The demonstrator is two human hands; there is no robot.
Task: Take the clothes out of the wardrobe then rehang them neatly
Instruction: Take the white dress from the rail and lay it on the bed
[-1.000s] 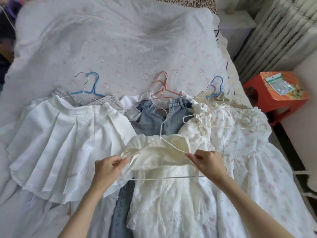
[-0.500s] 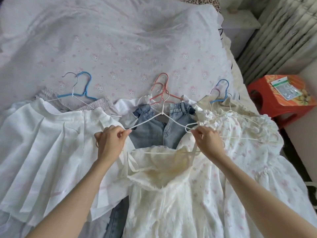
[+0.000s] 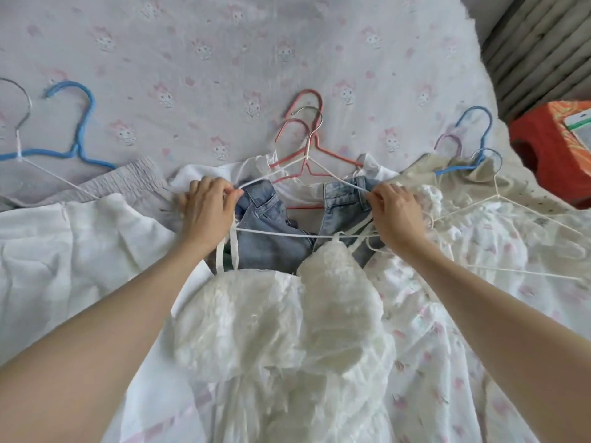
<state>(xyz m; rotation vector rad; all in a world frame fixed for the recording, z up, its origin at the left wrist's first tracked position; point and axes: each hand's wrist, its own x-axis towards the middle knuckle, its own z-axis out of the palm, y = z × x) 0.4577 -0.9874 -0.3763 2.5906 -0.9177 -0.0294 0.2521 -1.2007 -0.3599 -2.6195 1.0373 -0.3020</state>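
left hand and right hand pinch the white hanger ends over the jeans

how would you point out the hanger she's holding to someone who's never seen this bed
On the bed, find the jeans in the middle. The white hanger lies across them, its ends pinched by the left hand and right hand. Unlike the pink hangers beneath, it's thin white wire.

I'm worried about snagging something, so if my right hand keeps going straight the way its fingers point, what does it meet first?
Probably the jeans: the right hand, pinching the white hanger, points left toward their denim waistband, though depth is hard to judge.
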